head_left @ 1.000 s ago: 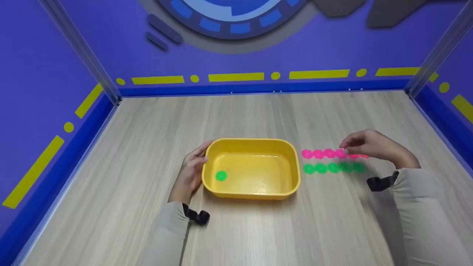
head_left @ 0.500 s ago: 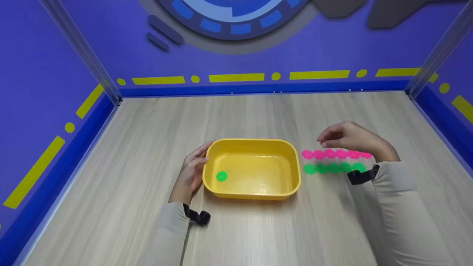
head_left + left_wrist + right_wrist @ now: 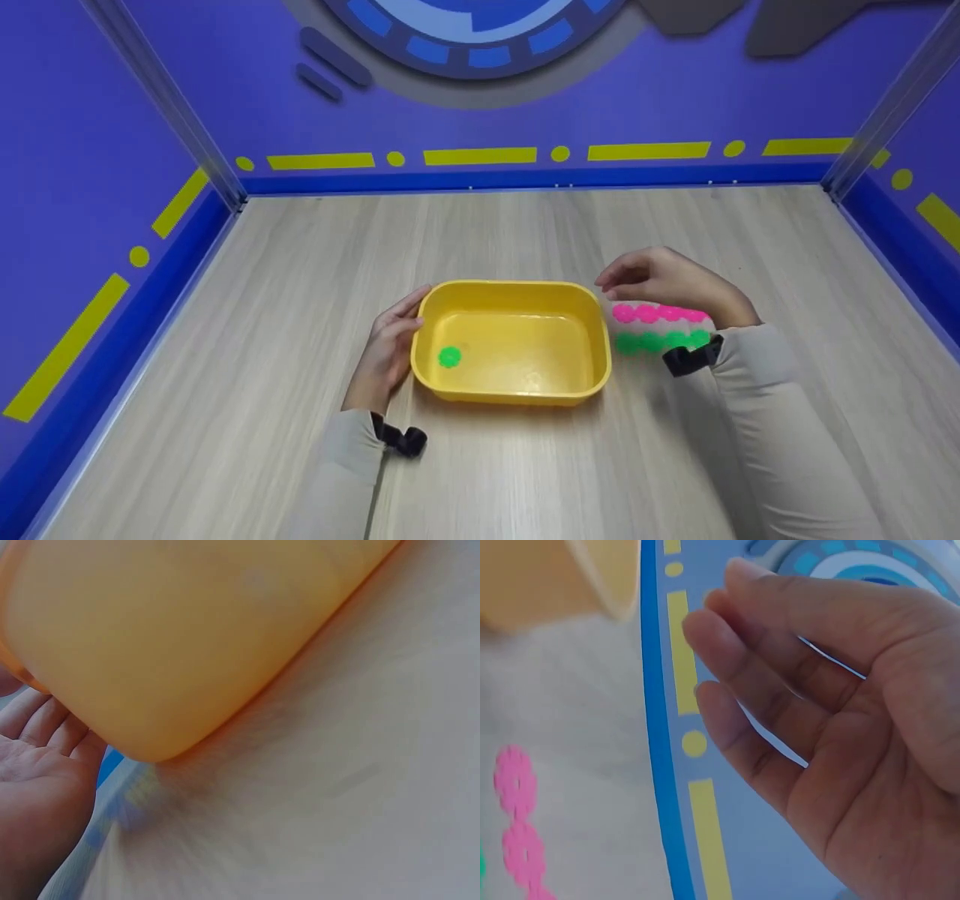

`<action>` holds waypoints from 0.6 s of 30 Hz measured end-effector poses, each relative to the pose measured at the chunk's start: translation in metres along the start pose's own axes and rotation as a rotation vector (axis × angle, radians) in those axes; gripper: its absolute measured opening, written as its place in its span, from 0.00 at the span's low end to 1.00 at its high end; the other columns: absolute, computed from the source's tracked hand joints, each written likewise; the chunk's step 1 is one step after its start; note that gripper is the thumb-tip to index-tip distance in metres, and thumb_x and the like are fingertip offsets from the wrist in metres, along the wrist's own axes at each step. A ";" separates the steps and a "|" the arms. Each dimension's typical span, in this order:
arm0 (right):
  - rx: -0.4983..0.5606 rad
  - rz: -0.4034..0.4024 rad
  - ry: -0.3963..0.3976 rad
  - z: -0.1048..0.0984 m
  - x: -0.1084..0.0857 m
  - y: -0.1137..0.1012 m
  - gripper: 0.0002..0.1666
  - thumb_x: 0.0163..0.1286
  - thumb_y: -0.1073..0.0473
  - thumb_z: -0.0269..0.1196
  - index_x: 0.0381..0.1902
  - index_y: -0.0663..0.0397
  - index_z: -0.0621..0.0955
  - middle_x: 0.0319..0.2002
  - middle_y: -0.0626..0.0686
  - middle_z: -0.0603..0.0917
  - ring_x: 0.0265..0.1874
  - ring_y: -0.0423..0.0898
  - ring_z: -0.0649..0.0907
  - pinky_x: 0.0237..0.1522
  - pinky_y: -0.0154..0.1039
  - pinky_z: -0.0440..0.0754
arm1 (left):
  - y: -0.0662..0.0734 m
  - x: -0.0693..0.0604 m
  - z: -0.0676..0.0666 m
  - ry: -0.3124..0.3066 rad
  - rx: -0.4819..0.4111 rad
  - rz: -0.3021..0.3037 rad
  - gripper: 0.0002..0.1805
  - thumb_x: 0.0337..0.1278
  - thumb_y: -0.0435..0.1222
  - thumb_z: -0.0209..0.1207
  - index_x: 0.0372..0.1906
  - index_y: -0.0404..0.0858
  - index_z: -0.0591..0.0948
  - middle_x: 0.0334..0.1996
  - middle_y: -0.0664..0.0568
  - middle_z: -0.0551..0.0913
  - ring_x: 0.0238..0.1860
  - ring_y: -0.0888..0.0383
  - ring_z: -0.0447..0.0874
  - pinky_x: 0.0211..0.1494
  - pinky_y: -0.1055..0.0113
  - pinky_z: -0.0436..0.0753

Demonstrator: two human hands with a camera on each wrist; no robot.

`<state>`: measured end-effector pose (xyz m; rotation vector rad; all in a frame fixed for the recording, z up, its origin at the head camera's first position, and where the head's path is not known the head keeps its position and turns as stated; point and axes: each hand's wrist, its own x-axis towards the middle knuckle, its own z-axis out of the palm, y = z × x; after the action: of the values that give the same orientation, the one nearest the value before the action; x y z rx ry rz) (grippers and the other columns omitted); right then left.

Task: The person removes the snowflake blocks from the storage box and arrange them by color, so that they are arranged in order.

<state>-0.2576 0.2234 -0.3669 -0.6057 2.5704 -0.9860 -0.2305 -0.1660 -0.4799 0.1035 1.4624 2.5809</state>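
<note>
A yellow plastic bin point(image 3: 517, 397) stands on the wooden table, with one green flower-shaped disc point(image 3: 449, 357) inside at the left. My left hand point(image 3: 382, 352) holds the bin's left side, thumb at the rim and fingers along the outer wall; the left wrist view shows the palm point(image 3: 45, 787) beside the bin. Just off the bin's right rim, my right hand point(image 3: 667, 281) hovers with loosely bent fingers. Nothing shows between those fingers point(image 3: 724, 645) in the right wrist view. Beneath it lie a row of pink flower discs point(image 3: 649, 313) and a row of green flower discs point(image 3: 652, 342), partly hidden.
Blue-purple panels point(image 3: 480, 124) with yellow marks bound the wooden table point(image 3: 322, 255) at the back and on both sides. A small black wrist camera point(image 3: 694, 356) sits at the right cuff, another camera point(image 3: 405, 441) at the left cuff.
My right hand has left the right part of the pink row, lifted and moved left to near the bin's right rim. The left hand and the bin have stayed put.
</note>
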 end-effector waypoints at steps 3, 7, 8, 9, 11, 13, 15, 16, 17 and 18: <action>0.000 -0.031 -0.026 0.005 0.008 -0.009 0.14 0.67 0.57 0.62 0.48 0.51 0.84 0.46 0.53 0.86 0.45 0.48 0.83 0.51 0.45 0.83 | 0.000 0.000 0.000 -0.004 -0.007 -0.002 0.33 0.57 0.19 0.43 0.71 0.26 0.59 0.72 0.38 0.60 0.70 0.52 0.63 0.74 0.57 0.61; -0.019 -0.070 -0.072 0.012 0.019 -0.021 0.14 0.66 0.58 0.62 0.49 0.52 0.84 0.48 0.56 0.86 0.45 0.49 0.84 0.52 0.45 0.83 | 0.000 0.000 0.000 0.002 -0.011 -0.003 0.33 0.57 0.19 0.43 0.71 0.26 0.59 0.72 0.38 0.60 0.70 0.52 0.63 0.74 0.57 0.61; -0.029 -0.079 -0.079 0.013 0.022 -0.024 0.14 0.66 0.58 0.63 0.49 0.52 0.84 0.48 0.56 0.86 0.44 0.48 0.84 0.51 0.45 0.83 | 0.000 0.000 0.000 0.005 -0.006 -0.002 0.33 0.57 0.19 0.43 0.71 0.26 0.59 0.72 0.38 0.60 0.70 0.52 0.63 0.74 0.57 0.62; -0.036 -0.089 -0.087 0.015 0.025 -0.027 0.15 0.66 0.58 0.63 0.50 0.52 0.84 0.47 0.56 0.86 0.44 0.48 0.84 0.51 0.45 0.83 | -0.001 0.000 0.000 0.006 -0.001 -0.002 0.33 0.57 0.19 0.43 0.71 0.26 0.59 0.72 0.38 0.60 0.70 0.52 0.64 0.73 0.58 0.62; -0.050 -0.111 -0.103 0.018 0.030 -0.033 0.15 0.66 0.59 0.63 0.50 0.53 0.84 0.47 0.56 0.86 0.44 0.48 0.84 0.52 0.45 0.83 | -0.001 0.000 0.000 0.007 0.004 -0.001 0.33 0.57 0.19 0.44 0.71 0.26 0.59 0.72 0.38 0.60 0.69 0.53 0.64 0.73 0.58 0.64; -0.058 -0.145 -0.117 0.021 0.035 -0.037 0.16 0.65 0.59 0.63 0.51 0.54 0.83 0.47 0.57 0.86 0.44 0.48 0.84 0.51 0.45 0.83 | -0.001 0.000 0.000 0.003 0.011 0.001 0.33 0.57 0.19 0.44 0.71 0.26 0.59 0.72 0.38 0.61 0.69 0.53 0.65 0.72 0.59 0.64; -0.059 -0.176 -0.131 0.025 0.040 -0.041 0.17 0.65 0.58 0.64 0.51 0.55 0.83 0.47 0.57 0.86 0.45 0.48 0.84 0.52 0.45 0.83 | -0.001 0.000 0.000 -0.002 0.016 0.002 0.33 0.56 0.20 0.44 0.71 0.26 0.59 0.72 0.38 0.61 0.69 0.53 0.65 0.72 0.59 0.65; -0.061 -0.183 -0.140 0.027 0.043 -0.043 0.17 0.65 0.58 0.64 0.52 0.55 0.83 0.48 0.57 0.86 0.45 0.48 0.84 0.52 0.45 0.83 | -0.001 0.000 0.000 -0.005 0.015 0.003 0.33 0.57 0.20 0.44 0.71 0.26 0.59 0.72 0.38 0.60 0.69 0.53 0.64 0.72 0.59 0.64; -0.058 -0.192 -0.148 0.030 0.045 -0.044 0.18 0.65 0.59 0.64 0.52 0.56 0.83 0.48 0.58 0.86 0.45 0.48 0.84 0.52 0.45 0.83 | -0.001 0.000 0.000 -0.008 0.016 0.003 0.33 0.57 0.20 0.43 0.71 0.26 0.59 0.72 0.38 0.60 0.69 0.53 0.64 0.72 0.59 0.64; -0.054 -0.199 -0.156 0.032 0.048 -0.046 0.18 0.65 0.59 0.64 0.52 0.57 0.83 0.48 0.58 0.86 0.45 0.48 0.85 0.52 0.44 0.83 | -0.001 0.000 0.000 -0.009 0.016 0.004 0.33 0.57 0.20 0.43 0.71 0.26 0.59 0.72 0.38 0.60 0.69 0.53 0.64 0.72 0.60 0.64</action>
<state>-0.2725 0.1512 -0.3652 -0.9304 2.4413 -0.8930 -0.2306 -0.1658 -0.4808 0.1202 1.4808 2.5687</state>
